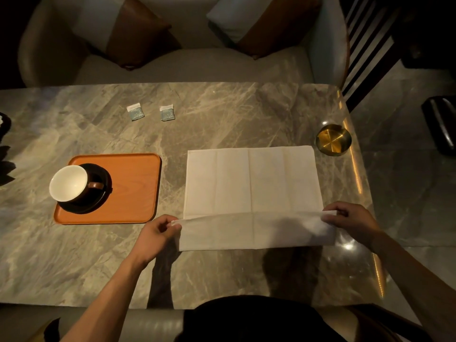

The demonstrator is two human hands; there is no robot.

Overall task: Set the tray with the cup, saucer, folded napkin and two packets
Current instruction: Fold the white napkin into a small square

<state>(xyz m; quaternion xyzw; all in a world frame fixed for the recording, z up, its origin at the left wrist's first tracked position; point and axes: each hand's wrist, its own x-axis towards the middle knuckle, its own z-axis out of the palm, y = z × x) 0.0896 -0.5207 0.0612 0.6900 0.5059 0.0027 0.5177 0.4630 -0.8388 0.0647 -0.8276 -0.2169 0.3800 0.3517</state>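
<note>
A white cloth napkin [251,183] lies spread on the marble table, right of centre. Its near edge is lifted and turned over toward the far side. My left hand [158,233] pinches the near left corner and my right hand [350,222] pinches the near right corner. To the left sits an orange tray [138,188]. On its left part a dark saucer [98,203] carries a cup [70,183] with a white inside and a brown handle. Two small pale blue packets, one [135,111] beside the other [167,113], lie on the table beyond the tray.
A round brass dish [333,139] stands near the table's right edge, just past the napkin. A cushioned bench with brown and white pillows [138,33] runs along the far side. Dark objects sit at the table's left edge [5,124].
</note>
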